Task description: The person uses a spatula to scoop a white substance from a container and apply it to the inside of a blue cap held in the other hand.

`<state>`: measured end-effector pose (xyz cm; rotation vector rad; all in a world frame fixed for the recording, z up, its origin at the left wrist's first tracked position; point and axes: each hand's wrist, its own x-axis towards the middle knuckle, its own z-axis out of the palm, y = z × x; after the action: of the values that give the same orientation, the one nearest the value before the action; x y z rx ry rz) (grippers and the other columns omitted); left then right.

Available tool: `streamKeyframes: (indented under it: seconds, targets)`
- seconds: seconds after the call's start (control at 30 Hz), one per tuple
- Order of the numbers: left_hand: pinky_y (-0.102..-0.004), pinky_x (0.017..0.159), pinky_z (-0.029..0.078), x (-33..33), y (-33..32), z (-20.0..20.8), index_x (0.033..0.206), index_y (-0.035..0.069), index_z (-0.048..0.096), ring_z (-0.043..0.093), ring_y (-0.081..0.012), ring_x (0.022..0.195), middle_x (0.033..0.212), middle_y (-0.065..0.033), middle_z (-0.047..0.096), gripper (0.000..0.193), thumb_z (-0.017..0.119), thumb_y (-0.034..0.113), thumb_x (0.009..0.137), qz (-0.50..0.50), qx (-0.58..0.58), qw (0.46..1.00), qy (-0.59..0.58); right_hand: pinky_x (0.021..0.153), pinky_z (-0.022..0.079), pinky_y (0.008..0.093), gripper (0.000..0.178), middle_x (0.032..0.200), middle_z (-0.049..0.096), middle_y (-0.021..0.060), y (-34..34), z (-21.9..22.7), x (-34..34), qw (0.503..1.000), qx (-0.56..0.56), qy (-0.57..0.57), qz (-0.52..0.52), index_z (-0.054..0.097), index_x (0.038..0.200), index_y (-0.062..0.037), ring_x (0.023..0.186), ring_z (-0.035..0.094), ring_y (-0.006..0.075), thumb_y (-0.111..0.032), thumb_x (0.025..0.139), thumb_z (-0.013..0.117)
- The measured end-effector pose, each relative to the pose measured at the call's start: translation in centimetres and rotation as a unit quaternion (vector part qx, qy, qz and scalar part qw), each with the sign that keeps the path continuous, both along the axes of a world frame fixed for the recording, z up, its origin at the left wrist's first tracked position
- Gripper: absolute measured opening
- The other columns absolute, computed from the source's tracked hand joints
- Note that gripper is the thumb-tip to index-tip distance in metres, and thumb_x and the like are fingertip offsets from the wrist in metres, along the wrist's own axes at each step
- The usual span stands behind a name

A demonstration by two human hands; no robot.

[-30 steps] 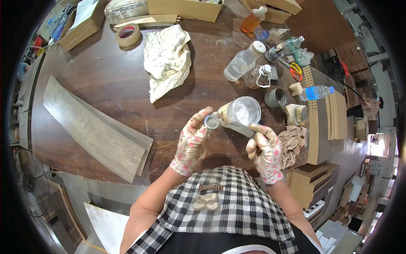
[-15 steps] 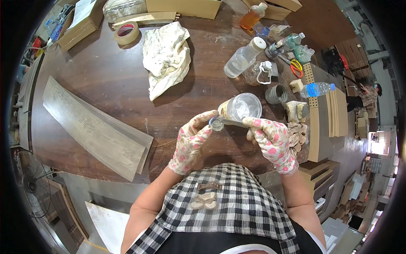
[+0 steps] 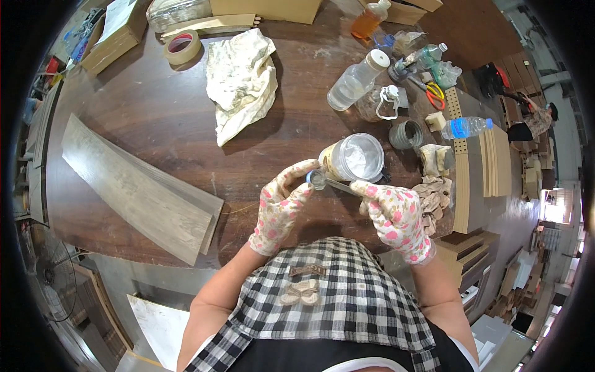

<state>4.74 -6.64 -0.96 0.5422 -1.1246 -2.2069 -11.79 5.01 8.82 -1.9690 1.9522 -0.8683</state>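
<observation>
My left hand (image 3: pixel 277 209), in a white glove with pink flowers, pinches a small round bottle cap (image 3: pixel 317 180) with a blue rim, its hollow side facing the right hand. My right hand (image 3: pixel 398 218), gloved alike, grips a thin flat metal blade (image 3: pixel 339 186). The blade's far end reaches the cap; whether it touches the inside, I cannot tell. Just beyond both hands stands a clear round plastic tub (image 3: pixel 375 150) with white material inside. A small dark object (image 3: pixel 383 176) lies at the tub's right side, partly hidden.
Two grey wood-grain boards (image 3: pixel 136 189) lie on the left. A stained white cloth (image 3: pixel 242 84) and a tape roll (image 3: pixel 183 48) are farther back. Right of the tub stand a glass jar (image 3: pixel 406 135), a white-capped bottle (image 3: pixel 356 84), orange-handled scissors (image 3: pixel 435 96) and crumpled gloves (image 3: pixel 434 195).
My right hand has shifted slightly left and nearer to me, tilting the blade more. My left hand still holds the cap in nearly the same place. The dark object beside the tub now shows.
</observation>
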Motion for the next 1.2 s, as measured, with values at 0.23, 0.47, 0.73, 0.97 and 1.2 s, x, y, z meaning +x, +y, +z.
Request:
streamKeyframes:
  seconds: [0.23,0.47,0.73,0.97,1.2]
  targets:
    - [-0.0307,0.098,0.041,-0.4,0.6,-0.4,0.124,-0.004,0.05,0.053,-0.0164,0.112,0.123,-0.0112,0.056,0.037,0.056,0.001,0.088,0.042,-0.057,0.997,-0.009,0.053,0.048,0.0261,0.027,0.071,0.064,0.0077,1.0,-0.3,1.8,0.975,0.061,-0.191,-0.095,0.061,0.111,0.0001,0.056,0.06,0.0144,-0.001,0.087,0.05]
    - [-0.032,0.096,0.043,-0.2,0.6,-0.4,0.126,-0.004,0.048,0.055,-0.0183,0.11,0.122,-0.0151,0.056,0.04,0.058,0.009,0.09,0.026,0.001,1.0,0.005,0.059,0.05,0.0315,0.034,0.076,0.064,0.007,0.0,-0.6,1.4,0.998,-0.003,-0.056,-0.042,0.062,0.113,-0.0047,0.066,0.062,0.0218,-0.002,0.079,0.055]
    - [-0.0302,0.093,0.046,-0.2,0.5,-0.6,0.13,0.0,0.045,0.056,-0.0169,0.108,0.124,-0.0128,0.055,0.049,0.063,0.017,0.088,-0.002,0.177,0.979,0.105,0.062,0.05,0.0347,0.039,0.089,0.064,0.0072,0.3,-1.0,1.0,0.996,-0.035,0.079,0.025,0.066,0.108,-0.0103,0.075,0.062,0.0232,-0.002,0.07,0.061]
    - [-0.0257,0.086,0.051,-0.3,0.4,-1.0,0.13,0.002,0.044,0.058,-0.0153,0.103,0.125,-0.0118,0.055,0.052,0.066,0.02,0.086,-0.008,0.24,0.964,0.11,0.063,0.051,0.0336,0.037,0.088,0.065,0.0066,0.6,-0.8,0.6,0.996,-0.052,0.074,0.022,0.067,0.104,-0.01,0.076,0.063,0.023,-0.002,0.069,0.063]
    - [-0.0237,0.082,0.052,-0.5,0.4,-0.8,0.129,0.003,0.046,0.059,-0.0136,0.097,0.123,-0.0123,0.056,0.051,0.066,0.021,0.085,-0.011,0.293,0.946,0.141,0.063,0.052,0.0327,0.032,0.083,0.067,0.008,1.0,0.0,0.1,0.999,-0.033,-0.027,-0.013,0.066,0.106,-0.006,0.073,0.064,0.0234,0.002,0.076,0.061]
